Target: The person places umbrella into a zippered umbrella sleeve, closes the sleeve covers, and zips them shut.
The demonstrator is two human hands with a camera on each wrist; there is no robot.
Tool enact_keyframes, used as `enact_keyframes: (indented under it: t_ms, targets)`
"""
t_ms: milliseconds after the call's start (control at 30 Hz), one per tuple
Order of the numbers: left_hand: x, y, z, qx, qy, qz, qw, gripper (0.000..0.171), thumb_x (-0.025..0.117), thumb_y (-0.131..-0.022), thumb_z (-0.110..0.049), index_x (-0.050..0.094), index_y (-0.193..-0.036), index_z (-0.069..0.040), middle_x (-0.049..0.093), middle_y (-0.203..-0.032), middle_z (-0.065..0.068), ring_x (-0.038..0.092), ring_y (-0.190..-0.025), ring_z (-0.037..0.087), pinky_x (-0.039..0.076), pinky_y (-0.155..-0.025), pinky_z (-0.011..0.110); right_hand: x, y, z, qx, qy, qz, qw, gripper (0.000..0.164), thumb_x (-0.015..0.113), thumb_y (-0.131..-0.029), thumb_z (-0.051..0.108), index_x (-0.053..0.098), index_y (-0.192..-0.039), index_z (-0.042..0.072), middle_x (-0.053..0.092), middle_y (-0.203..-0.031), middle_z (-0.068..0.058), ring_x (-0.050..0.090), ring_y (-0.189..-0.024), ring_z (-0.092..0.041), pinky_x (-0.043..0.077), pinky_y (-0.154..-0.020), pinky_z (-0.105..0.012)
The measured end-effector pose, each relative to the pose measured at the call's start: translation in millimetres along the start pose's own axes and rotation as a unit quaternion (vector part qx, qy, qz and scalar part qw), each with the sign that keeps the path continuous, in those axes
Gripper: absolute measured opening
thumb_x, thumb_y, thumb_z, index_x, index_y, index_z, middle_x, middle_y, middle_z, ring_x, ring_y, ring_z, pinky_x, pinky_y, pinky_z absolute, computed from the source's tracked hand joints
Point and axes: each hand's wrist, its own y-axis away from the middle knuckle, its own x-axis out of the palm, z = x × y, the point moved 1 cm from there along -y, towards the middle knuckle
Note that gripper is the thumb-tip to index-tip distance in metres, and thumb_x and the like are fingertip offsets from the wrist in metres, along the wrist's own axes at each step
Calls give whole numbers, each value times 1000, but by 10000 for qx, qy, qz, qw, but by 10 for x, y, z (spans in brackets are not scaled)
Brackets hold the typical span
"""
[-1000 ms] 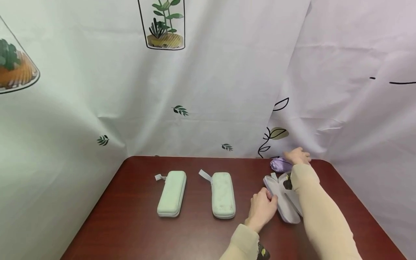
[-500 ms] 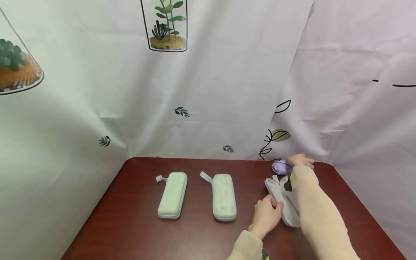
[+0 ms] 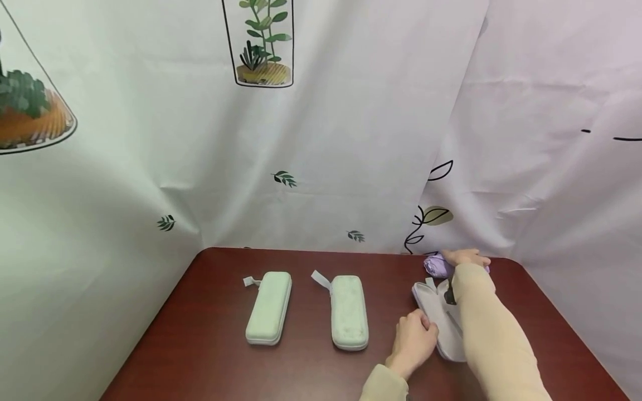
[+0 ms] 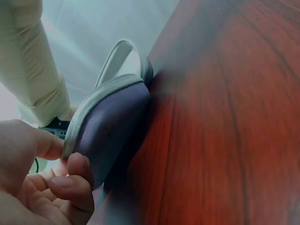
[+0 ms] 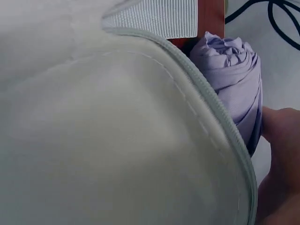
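Observation:
My left hand (image 3: pixel 412 341) pinches the near left rim of an open zip case (image 3: pixel 441 320), pale inside and purple outside, at the right of the table. The left wrist view shows thumb and fingers on the rim of the purple shell (image 4: pixel 115 122). Behind the case lies a folded lilac umbrella (image 3: pixel 437 266), its cloth rolled up and pleated. My right hand (image 3: pixel 465 258) reaches over the case and grips the umbrella from above; the right wrist view shows its thumb against the cloth. My right sleeve hides part of the case.
Two closed pale green cases (image 3: pixel 269 308) with pull tabs lie to the left on the dark red table (image 3: pixel 210 328). A printed white curtain (image 3: pixel 321 128) hangs along the back and sides. A dark looped cord (image 5: pixel 272 9) shows beyond the umbrella.
My right hand has lowered onto the umbrella. My left hand stays at the case rim, shifted slightly along it toward me. The whole head view has drifted a little downward.

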Motion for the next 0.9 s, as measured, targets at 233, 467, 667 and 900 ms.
enact_keyframes:
  t_ms: [233, 467, 667, 900]
  targets:
    - [-30, -7, 38, -19, 135, 66, 9999, 22, 67, -81, -19, 50, -66, -21, 46, -55, -10, 46, -52, 8, 37, -49, 25, 27, -1, 11, 79, 105, -276, 9995, 107, 58, -85, 52, 6, -135, -27, 25, -125, -47, 22, -125, -57, 38, -96, -57]
    - [-37, -24, 29, -15, 296, 118, 9995, 22, 67, -83, -19, 52, -67, -20, 46, -53, -12, 45, -50, 6, 36, -48, 24, -7, -67, -49, -118, -174, -296, 9993, 114, 62, -84, 49, -3, -138, -27, 18, -132, -50, 15, -127, -56, 36, -97, -61]
    - [-30, -24, 22, -48, 396, 228, 9989, 21, 67, -83, -18, 53, -68, -19, 47, -52, -12, 45, -47, 5, 36, -46, 24, -61, -42, -154, -256, -581, -244, 9977, 111, 65, -83, 45, 2, -138, -29, 14, -133, -51, 22, -127, -56, 33, -102, -60]
    - [-37, -26, 51, -102, 494, 281, 9983, 21, 66, -86, -18, 52, -70, -20, 47, -47, -13, 46, -40, 2, 37, -46, 21, -87, 0, -184, -300, -1524, -654, 9857, 103, 67, -82, 38, 8, -141, -22, 11, -134, -43, 34, -125, -57, 35, -103, -56]
